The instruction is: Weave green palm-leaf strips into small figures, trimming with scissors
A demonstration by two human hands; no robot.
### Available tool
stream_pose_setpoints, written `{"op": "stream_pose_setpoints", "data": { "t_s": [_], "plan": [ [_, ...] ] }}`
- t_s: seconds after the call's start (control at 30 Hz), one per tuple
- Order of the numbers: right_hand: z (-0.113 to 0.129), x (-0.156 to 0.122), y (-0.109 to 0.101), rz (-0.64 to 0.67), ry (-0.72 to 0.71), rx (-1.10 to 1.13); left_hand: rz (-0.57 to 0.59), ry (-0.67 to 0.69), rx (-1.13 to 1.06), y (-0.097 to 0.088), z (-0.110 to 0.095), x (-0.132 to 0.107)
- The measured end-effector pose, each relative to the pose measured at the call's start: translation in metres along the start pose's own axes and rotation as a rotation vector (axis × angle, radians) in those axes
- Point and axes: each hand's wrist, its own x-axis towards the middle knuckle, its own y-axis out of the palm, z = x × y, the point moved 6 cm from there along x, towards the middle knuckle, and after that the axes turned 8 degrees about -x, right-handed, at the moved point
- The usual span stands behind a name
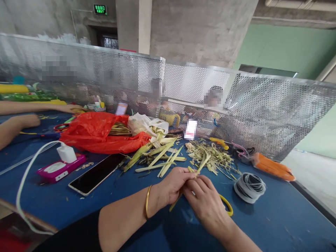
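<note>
My left hand (173, 183), with a gold bangle on the wrist, pinches a green leaf strip (202, 162) near its lower end. My right hand (206, 201) is closed on the same strip just beside it; the two hands touch. The strip's other end (173, 205) sticks out below my left hand. Yellow-handled scissors (228, 204) lie on the blue table (275, 220) under my right hand. Several loose leaf strips (164, 155) lie just beyond my hands.
A heap of shredded leaf scraps (212, 155) and a coil of white cord (249, 187) lie right. A red plastic bag (97, 134), a phone (96, 174), a pink power bank with charger (61, 164) lie left. Another person's arms (15, 122) rest far left. A perforated metal screen (236, 101) backs the table.
</note>
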Motion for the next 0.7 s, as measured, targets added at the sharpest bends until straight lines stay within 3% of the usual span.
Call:
{"op": "stream_pose_setpoints", "data": {
  "t_s": [0.13,0.23,0.33,0.4,0.6,0.7],
  "plan": [
    [-0.012,-0.003,-0.009,-0.105,0.133,0.109,0.048,-0.004,0.023,0.005,0.000,-0.004],
    [-0.044,-0.012,-0.009,-0.202,0.513,0.297,0.041,0.003,0.081,0.007,-0.004,-0.006],
    [-0.072,-0.029,0.014,-0.179,0.967,0.631,0.024,-0.008,0.125,0.006,-0.006,-0.006],
    [-0.078,-0.037,0.031,-0.138,1.133,0.828,0.009,-0.003,0.146,0.005,-0.006,-0.006],
    [-0.073,-0.041,0.053,-0.068,1.256,1.100,-0.018,0.022,0.226,0.001,-0.006,-0.005],
    [-0.065,-0.036,0.055,0.033,1.190,1.202,-0.082,0.065,0.227,-0.003,-0.012,-0.004]
  ]
}}
